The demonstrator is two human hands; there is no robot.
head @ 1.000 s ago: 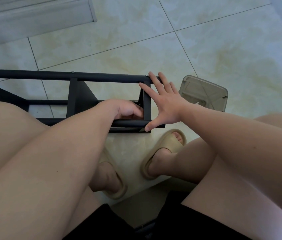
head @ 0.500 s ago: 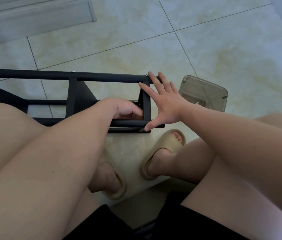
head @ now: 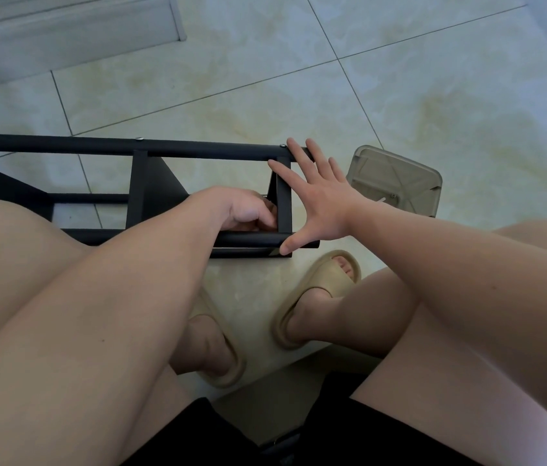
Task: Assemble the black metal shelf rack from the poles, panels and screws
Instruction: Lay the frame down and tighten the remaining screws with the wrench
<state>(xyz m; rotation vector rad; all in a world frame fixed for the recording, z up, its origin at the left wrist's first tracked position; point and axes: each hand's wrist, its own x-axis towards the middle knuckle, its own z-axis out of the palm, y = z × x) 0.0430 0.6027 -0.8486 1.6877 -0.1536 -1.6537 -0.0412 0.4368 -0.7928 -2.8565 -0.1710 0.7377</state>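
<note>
Unmoved left hand (head: 246,210), right hand (head: 320,200), rack (head: 198,151), container (head: 400,178)

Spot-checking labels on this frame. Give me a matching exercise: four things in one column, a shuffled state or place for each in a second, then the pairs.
Things
1. left hand
2. right hand
3. translucent box
4. sandal

States or places
a. beige, worn on a foot
b. fingers spread flat across the end of the black rack
c. fingers curled, reaching inside the rack's frame
d. on the floor tiles, just right of the rack's end

Pairs: 1-c, 2-b, 3-d, 4-a
</note>
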